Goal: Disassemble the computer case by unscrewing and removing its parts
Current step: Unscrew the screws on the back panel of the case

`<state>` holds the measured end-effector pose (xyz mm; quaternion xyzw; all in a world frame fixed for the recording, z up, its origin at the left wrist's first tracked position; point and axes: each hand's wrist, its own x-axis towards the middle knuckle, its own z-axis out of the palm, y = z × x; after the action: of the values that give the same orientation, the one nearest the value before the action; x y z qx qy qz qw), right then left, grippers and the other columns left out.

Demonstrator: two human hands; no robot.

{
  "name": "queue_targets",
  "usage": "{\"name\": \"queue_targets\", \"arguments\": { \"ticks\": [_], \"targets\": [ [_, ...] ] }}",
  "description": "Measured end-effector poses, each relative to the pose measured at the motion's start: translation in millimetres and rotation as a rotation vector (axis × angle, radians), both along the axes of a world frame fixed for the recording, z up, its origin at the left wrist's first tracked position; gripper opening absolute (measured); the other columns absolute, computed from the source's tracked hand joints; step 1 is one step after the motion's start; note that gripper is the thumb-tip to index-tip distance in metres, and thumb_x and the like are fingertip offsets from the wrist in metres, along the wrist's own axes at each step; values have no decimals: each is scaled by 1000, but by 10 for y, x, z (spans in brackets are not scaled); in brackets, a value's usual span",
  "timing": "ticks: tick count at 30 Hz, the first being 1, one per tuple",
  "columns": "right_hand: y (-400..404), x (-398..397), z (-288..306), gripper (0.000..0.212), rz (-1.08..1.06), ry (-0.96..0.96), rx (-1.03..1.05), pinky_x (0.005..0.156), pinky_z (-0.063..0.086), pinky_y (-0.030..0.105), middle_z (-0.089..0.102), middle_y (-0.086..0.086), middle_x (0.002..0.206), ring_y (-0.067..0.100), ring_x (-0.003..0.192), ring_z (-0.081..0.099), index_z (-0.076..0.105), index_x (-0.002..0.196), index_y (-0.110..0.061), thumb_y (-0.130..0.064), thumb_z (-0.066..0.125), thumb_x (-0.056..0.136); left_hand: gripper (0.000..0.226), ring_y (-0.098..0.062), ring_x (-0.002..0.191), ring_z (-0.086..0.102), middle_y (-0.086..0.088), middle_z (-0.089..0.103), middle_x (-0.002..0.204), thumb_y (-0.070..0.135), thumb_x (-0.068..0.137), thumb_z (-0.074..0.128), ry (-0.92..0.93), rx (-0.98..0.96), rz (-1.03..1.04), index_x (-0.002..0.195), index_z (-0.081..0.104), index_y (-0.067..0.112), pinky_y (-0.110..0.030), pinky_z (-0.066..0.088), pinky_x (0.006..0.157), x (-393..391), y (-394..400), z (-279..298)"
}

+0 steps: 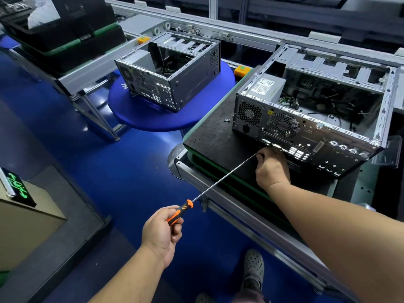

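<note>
An open grey computer case [310, 114] lies on its side on a black work pad [214, 136], its rear panel facing me. My left hand [162, 232] grips the orange-and-black handle of a long screwdriver [218, 182]. The thin shaft runs up and right to the case's lower rear edge. There my right hand [271, 169] has its fingers curled round the tip, against the rear panel near the ports. The tip itself is hidden by the fingers. A few loose screws [227, 120] lie on the pad left of the case.
A second open case [168, 71] stands on a round blue turntable [140, 114] to the back left. An aluminium conveyor frame [240, 33] runs behind both. A black tray [63, 38] sits at far left. The floor is blue; my shoe [253, 267] shows below.
</note>
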<state>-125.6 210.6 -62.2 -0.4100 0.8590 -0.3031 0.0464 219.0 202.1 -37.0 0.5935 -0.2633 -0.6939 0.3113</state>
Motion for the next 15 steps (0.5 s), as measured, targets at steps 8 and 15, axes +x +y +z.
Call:
{"name": "queue_targets", "arguments": {
  "ticks": [8, 15],
  "targets": [
    [-27, 88, 226, 9, 150, 17, 97, 76, 48, 39, 60, 7, 87, 35, 87, 58, 65, 90, -17, -24, 62, 96, 20, -17, 48, 47, -11, 62, 70, 14, 95, 52, 268, 92, 211, 105, 68, 6, -26, 32, 40, -24, -173, 238],
    [-1206, 297, 1022, 13, 661, 554, 168, 75, 44, 39, 60, 4, 87, 34, 88, 57, 65, 83, -19, -31, 68, 89, 17, -17, 47, 45, -10, 60, 68, 13, 91, 53, 407, 118, 351, 96, 68, 7, -27, 32, 39, -230, -415, 445]
  ]
}}
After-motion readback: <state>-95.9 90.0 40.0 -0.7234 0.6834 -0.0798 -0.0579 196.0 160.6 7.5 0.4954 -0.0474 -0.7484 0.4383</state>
